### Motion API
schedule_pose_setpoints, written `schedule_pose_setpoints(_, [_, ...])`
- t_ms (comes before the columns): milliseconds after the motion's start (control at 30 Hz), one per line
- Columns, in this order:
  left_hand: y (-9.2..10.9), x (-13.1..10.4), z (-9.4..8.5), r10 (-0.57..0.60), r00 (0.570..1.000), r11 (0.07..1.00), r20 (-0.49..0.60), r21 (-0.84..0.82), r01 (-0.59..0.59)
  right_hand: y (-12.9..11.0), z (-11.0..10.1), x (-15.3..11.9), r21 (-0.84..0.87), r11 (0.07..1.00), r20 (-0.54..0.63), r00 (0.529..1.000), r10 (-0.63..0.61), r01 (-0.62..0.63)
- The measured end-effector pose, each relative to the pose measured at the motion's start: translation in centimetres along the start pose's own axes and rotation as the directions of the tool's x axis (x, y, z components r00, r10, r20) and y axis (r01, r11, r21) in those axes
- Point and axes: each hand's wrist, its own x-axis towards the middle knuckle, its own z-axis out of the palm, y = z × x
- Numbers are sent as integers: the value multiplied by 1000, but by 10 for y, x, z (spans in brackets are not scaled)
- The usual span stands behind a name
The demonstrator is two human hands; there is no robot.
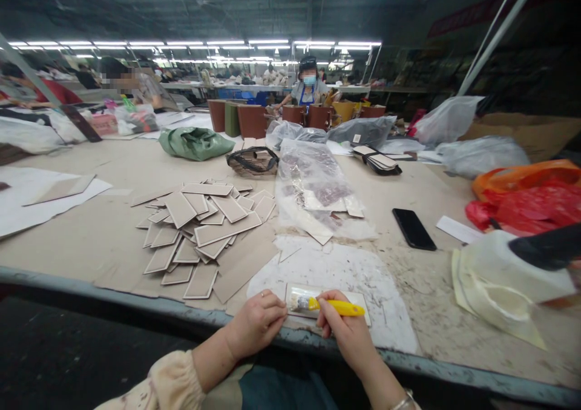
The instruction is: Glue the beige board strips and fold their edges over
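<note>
The right hand [338,320] pinches 1 yellow brush [347,307] over 1 card [359,297]; the left hand [259,320] meets the card's left edge, whether pinching I cannot tell.

Around the view's centre, two hands are being counted: one left hand [261,322] just past six o'clock and one right hand [341,322] near five. One yellow brush [344,307] is being held over one panel [354,297]. At eight, over twenty loose panels [206,234] are being seen, their exact number being hidden by overlap. One green bag [195,145] is being seen at ten, one phone [414,229] past three, one red bag [542,207] and one orange bag [526,177] at three, two banded bundles [385,162] toward ten and two.
</note>
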Motion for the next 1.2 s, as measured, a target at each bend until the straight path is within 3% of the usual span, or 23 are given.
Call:
schedule_pose_setpoints(167, [-1, 0, 1, -2, 1000, 1000, -3, 1, 2, 1, -10, 0, -71, 997, -42, 999, 10, -13])
schedule_pose_setpoints(567, [1, 3, -1, 4, 1000, 1000, -18, -29, -5, -2, -75, -14, -237, 968, -259, 966, 22, -85])
schedule_pose_setpoints(700, [0, 3, -1, -8, 1000, 999, -16, -35, 7, -2, -89, -18, -304, 948, -282, 959, 1, -90])
schedule_pose_setpoints(1200, [1, 2, -1, -24, 1000, 999, -4, -23, 24, -8, -107, -24, -424, 902, -369, 926, -85, -86])
